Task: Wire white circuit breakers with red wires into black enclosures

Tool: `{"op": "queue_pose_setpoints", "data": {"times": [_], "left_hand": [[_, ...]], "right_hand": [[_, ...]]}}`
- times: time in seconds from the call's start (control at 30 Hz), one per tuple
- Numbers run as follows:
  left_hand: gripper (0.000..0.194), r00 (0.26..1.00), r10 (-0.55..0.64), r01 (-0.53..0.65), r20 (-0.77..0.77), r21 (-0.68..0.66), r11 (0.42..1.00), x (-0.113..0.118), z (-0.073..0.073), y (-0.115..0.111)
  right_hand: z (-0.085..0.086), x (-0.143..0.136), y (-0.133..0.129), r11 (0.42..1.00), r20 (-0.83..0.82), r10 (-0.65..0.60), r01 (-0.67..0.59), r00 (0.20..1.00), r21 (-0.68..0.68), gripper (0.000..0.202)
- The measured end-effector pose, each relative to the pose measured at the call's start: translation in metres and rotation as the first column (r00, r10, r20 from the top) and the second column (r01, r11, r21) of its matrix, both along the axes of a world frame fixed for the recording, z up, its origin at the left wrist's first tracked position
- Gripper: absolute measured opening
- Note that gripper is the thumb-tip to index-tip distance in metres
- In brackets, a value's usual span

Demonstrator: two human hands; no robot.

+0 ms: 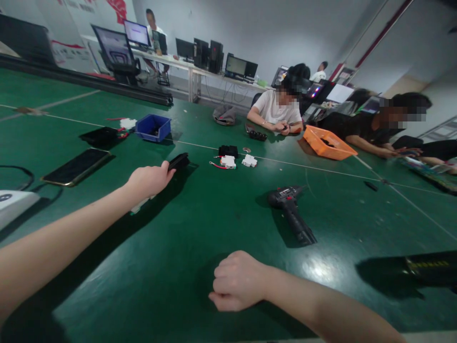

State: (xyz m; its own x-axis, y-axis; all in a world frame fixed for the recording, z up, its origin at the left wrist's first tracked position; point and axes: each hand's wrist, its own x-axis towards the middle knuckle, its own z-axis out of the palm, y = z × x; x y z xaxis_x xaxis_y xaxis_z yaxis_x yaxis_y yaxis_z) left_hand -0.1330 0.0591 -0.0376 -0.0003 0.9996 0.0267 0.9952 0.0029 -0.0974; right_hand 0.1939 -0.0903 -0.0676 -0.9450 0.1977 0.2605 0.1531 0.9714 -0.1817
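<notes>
My left hand [149,183] reaches out over the green table and pinches a black plastic part [178,163], which is held above the surface. Partly covered by that forearm is a white piece [141,205] with a bit of green. My right hand [237,282] is curled into a fist close to the near edge, and no object shows in it. Beyond it, a black cordless screwdriver [293,214] lies on its side. Further back are white connector blocks [227,162] with a red wire, another white block [249,161] and a black part [228,151].
On the left are a phone [77,166], a black tray-like part [102,136], a blue bin [153,128] and a white device [16,207]. An orange basket [328,145] stands at the back right, near two seated people. A dark cylindrical object [432,268] lies at right.
</notes>
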Motion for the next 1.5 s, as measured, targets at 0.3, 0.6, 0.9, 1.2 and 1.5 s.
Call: {"op": "queue_pose_setpoints", "data": {"times": [0.3, 0.6, 0.9, 1.2, 1.5], "left_hand": [[0.068, 0.984, 0.151, -0.156, 0.094, 0.05, 0.986, -0.007, -0.002, -0.003], [0.064, 0.983, 0.153, -0.167, 0.1, 0.164, 0.972, -0.007, -0.004, -0.006], [0.052, 0.985, 0.124, -0.14, 0.117, 0.142, 0.98, -0.004, 0.002, -0.012], [0.067, 0.996, 0.051, -0.062, 0.069, 0.168, 0.984, 0.004, 0.021, 0.002], [0.061, 0.993, 0.054, -0.071, 0.103, 0.168, 0.983, 0.01, -0.007, 0.009]], "right_hand": [[0.003, -0.001, 0.0, 1.0, 0.038, 0.017, -0.017, 0.999, 0.0, 0.04], [0.001, 0.0, 0.001, 1.0, -0.03, 0.011, -0.011, 0.999, -0.006, 0.04], [0.003, 0.0, 0.0, 1.0, 0.002, 0.007, -0.007, 1.0, 0.003, 0.04], [0.0, 0.001, 0.001, 1.0, -0.051, 0.0, -0.001, 0.999, -0.011, 0.039], [-0.004, 0.002, 0.0, 1.0, -0.046, 0.011, -0.012, 0.999, -0.011, 0.041]]}}
